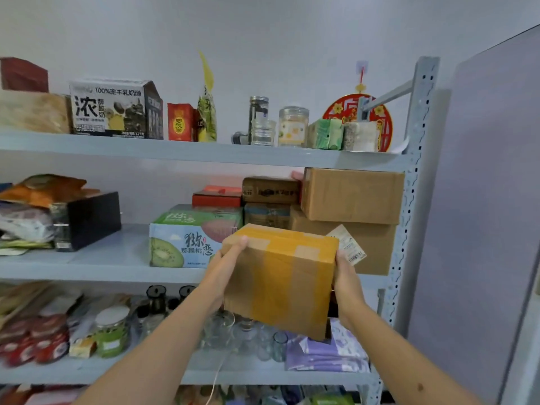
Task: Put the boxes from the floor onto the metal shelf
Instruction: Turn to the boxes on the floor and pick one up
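I hold one taped cardboard box (pixel 279 280) between my two hands, lifted in front of the metal shelf (pixel 416 159). My left hand (pixel 226 260) presses its left side with the thumb curled over the top edge. My right hand (pixel 346 274) grips the right side; the fingers go behind the box, so I cannot see how they lie.

I judge the task as partly done. Two plain brown boxes (pixel 352 195) already sit stacked at the right end of the middle level, and this box is not yet placed. The floor is out of sight, so I cannot tell how many boxes are left.

The middle level is crowded on the right. The kiwi carton (pixel 178 244) stands just to the left of my box, with a red box (pixel 217 197) and smaller cartons behind. A paper label (pixel 347 244) hangs from the lower brown box, close to my right hand. Free space shows more to the left, near the black box (pixel 87 219).
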